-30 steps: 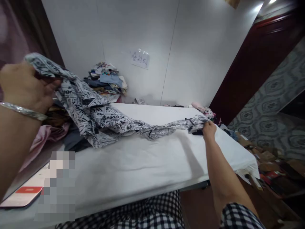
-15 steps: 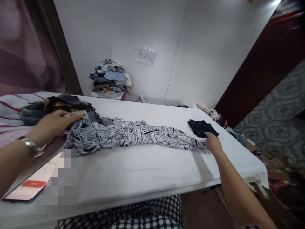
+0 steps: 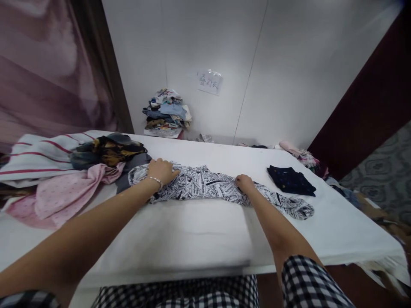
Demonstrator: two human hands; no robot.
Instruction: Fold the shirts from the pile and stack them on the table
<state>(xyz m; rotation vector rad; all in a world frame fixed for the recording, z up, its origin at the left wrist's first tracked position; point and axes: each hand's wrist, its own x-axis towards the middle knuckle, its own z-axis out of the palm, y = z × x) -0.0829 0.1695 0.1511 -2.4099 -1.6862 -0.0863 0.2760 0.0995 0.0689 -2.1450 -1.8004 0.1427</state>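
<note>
A black-and-white newspaper-print shirt [image 3: 199, 184] lies in a long, narrow strip across the white table, with a sleeve running out to the right. My left hand [image 3: 162, 171], a bracelet at its wrist, rests on the strip's left part, thumb apart from the fingers. Further right, my right hand [image 3: 245, 184] has its fingers bent and closed on the cloth near the start of the right sleeve. Beyond that sleeve is a dark navy folded garment [image 3: 290, 179], apart from both hands.
On the left of the table [image 3: 199, 231] lie a pink spotted cloth [image 3: 64, 196], a white cloth with red stripes [image 3: 48, 154] and a dark patterned garment [image 3: 112, 149]. A clothes pile [image 3: 167, 111] stands by the wall. More clothes [image 3: 302, 156] lie past the back right edge.
Both hands have moved inward along the shirt, my left hand off its left end and my right hand off the sleeve end. The view has shifted; the phone at lower left is out of sight.
</note>
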